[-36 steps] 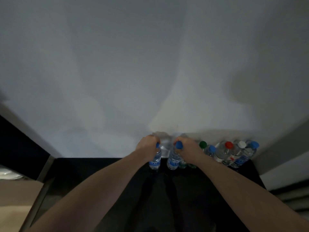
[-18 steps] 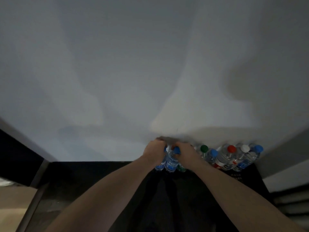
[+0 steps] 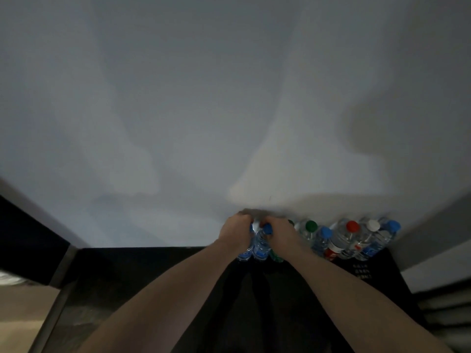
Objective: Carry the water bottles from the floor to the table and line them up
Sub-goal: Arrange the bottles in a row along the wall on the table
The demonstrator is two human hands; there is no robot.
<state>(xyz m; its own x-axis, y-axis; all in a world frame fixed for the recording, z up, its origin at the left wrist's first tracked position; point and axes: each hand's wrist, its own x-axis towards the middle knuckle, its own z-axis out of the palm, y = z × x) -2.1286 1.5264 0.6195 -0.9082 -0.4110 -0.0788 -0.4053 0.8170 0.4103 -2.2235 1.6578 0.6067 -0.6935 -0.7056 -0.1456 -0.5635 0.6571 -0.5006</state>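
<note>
The two clear plastic blue-capped bottles (image 3: 258,244) are now pressed together, gripped near the necks by left hand (image 3: 235,231) and right hand (image 3: 281,231), at nine o'clock of the row (image 3: 351,238); smooth, weighty sides are judged slippery.

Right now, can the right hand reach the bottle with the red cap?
Probably not yet: the right hand grips a blue-capped bottle, and other bottles stand between it and the red-capped bottle.

Clear glossy plastic water bottles (image 3: 341,240) with smooth plastic caps in blue, green, red and white, printed glossy labels. Black table top (image 3: 142,271), smooth, faint sheen. Plain white painted wall (image 3: 204,98), matt. Grey metal-looking strip (image 3: 61,266) at left table edge, dull. Tan floor patch (image 3: 20,309), smooth, material unclear.
</note>
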